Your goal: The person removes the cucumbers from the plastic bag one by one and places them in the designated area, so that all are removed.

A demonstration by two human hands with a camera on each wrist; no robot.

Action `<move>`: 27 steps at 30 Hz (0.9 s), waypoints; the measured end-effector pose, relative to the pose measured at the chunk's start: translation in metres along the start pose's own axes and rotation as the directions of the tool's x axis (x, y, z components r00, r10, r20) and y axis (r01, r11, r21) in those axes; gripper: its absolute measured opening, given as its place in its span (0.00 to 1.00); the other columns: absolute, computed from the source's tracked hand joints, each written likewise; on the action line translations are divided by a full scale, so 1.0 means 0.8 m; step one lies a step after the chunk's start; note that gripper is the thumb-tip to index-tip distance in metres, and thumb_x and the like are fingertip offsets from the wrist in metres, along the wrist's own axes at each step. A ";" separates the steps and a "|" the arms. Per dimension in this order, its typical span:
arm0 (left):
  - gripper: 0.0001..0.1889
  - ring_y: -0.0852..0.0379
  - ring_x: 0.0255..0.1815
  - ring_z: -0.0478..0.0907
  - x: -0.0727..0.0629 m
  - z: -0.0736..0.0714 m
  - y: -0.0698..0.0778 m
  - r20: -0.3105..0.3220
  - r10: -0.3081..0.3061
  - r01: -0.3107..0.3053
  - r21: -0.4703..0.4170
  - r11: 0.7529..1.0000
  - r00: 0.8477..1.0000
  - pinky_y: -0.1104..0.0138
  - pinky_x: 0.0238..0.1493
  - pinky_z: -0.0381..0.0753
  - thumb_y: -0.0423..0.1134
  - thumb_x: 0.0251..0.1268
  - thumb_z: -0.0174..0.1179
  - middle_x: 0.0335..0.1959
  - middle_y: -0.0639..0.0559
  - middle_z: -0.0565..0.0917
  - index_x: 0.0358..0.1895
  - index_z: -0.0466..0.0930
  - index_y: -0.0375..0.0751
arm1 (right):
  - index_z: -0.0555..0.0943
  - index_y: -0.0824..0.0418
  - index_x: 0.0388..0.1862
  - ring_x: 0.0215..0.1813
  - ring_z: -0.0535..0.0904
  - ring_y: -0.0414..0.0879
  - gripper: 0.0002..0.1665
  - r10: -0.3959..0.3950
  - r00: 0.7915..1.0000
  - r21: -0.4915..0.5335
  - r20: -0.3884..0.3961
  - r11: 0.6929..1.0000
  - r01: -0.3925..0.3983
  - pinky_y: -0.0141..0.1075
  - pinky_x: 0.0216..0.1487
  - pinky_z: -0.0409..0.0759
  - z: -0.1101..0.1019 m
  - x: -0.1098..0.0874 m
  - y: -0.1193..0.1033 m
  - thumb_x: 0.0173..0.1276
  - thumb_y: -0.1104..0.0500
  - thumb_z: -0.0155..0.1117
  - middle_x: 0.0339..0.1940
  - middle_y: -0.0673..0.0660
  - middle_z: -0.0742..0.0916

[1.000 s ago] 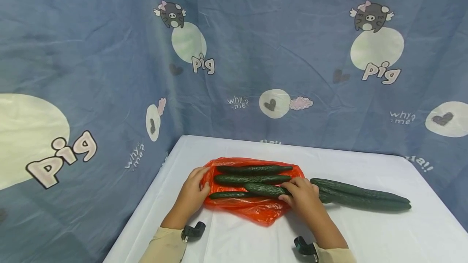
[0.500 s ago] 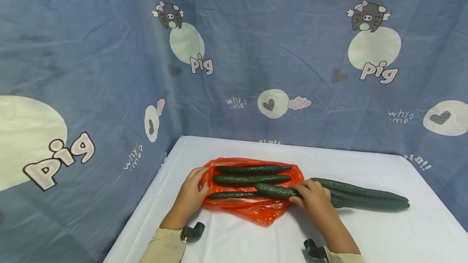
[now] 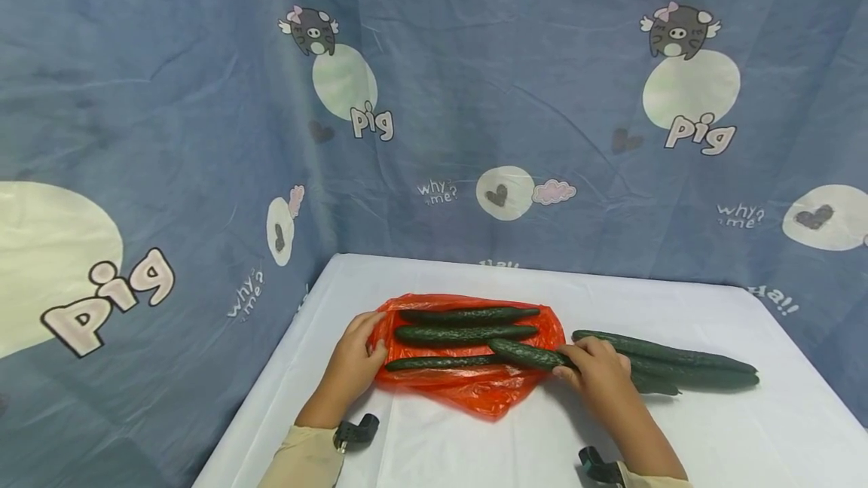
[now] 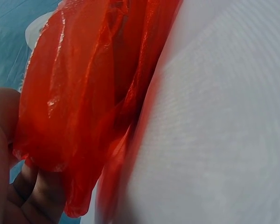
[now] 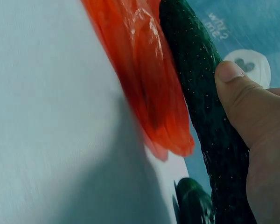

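In the head view my right hand (image 3: pixel 600 369) grips a dark green cucumber (image 3: pixel 525 354) near its right end. The thumb (image 5: pixel 235 81) lies along its side in the right wrist view. The cucumber's left part is over an orange-red plastic bag (image 3: pixel 468 394), spread flat. On the bag lie a back cucumber (image 3: pixel 468 315), a middle cucumber (image 3: pixel 468 334) and a thinner front cucumber (image 3: pixel 437 362). My left hand (image 3: pixel 354 352) holds the bag's left edge. In the left wrist view the red film (image 4: pixel 70 93) runs between its thumb and fingers.
Right of the bag, several cucumbers (image 3: pixel 698 367) lie together on the white-covered table (image 3: pixel 434 450), partly behind my right hand. A blue patterned curtain (image 3: pixel 434 96) hangs behind and to the left of the table.
My right hand has moved right with the cucumber, shifting it toward the bag's right edge. The left hand, the bag and the other cucumbers on it stay in place.
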State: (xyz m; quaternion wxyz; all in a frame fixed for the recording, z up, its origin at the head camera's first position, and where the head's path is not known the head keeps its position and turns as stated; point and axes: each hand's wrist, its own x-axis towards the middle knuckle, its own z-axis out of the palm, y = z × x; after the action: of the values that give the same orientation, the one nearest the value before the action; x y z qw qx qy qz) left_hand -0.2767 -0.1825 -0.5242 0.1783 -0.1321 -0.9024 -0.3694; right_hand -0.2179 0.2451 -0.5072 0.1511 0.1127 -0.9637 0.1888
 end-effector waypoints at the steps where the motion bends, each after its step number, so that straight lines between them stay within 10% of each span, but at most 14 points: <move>1: 0.28 0.43 0.68 0.78 0.000 0.000 0.000 -0.001 0.001 -0.001 0.001 1.000 1.000 0.47 0.71 0.77 0.29 0.64 0.64 0.66 0.43 0.79 0.70 0.78 0.37 | 0.87 0.54 0.58 0.55 0.77 0.58 0.23 0.002 1.000 0.001 -0.004 1.000 -0.002 0.55 0.47 0.67 -0.001 -0.001 0.002 0.66 0.49 0.74 0.49 0.57 0.84; 27: 0.28 0.42 0.69 0.77 0.000 0.002 -0.001 0.011 -0.009 0.009 0.007 1.000 1.000 0.46 0.72 0.75 0.30 0.64 0.64 0.67 0.43 0.78 0.70 0.78 0.38 | 0.85 0.55 0.63 0.55 0.76 0.58 0.26 0.104 0.992 0.011 0.068 0.994 -0.105 0.60 0.50 0.69 -0.026 -0.027 0.055 0.69 0.47 0.71 0.51 0.56 0.83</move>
State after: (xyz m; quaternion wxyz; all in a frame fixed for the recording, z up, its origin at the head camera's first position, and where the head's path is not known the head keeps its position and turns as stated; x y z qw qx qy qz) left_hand -0.2775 -0.1818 -0.5262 0.1722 -0.1294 -0.9052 -0.3663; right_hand -0.2045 0.2969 -0.5104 0.1076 0.0696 -0.9715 0.1993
